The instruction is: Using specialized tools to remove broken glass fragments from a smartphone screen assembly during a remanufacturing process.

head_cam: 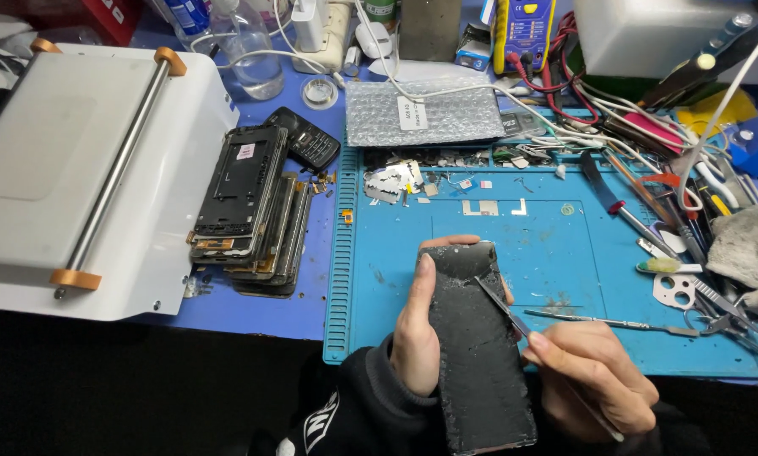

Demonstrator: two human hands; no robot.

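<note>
The left hand [414, 333] comes up from a black sleeve at the near edge, palm turned inward, its thumb lying along the left side of a dark phone back panel [478, 346] and its fingertips curling over the far end, so the fingers are wrapped snugly around the panel. The right hand [594, 376] sits low on the right, its fingers pinched narrow around thin metal tweezers [501, 306], held like a pen. The tweezers slant up and to the left, and their tip touches the panel's rough, speckled surface near the far right edge. The panel is held above the near part of the blue work mat [565, 245], long axis running near to far, the far end tilted slightly to the left, the near end close to the person's body. To the left, on the blue table, a stack of stripped phones [252, 207] lies just beside a white machine [75, 169]. A slim metal tool [615, 321] rests on the mat, right of the panel.
</note>
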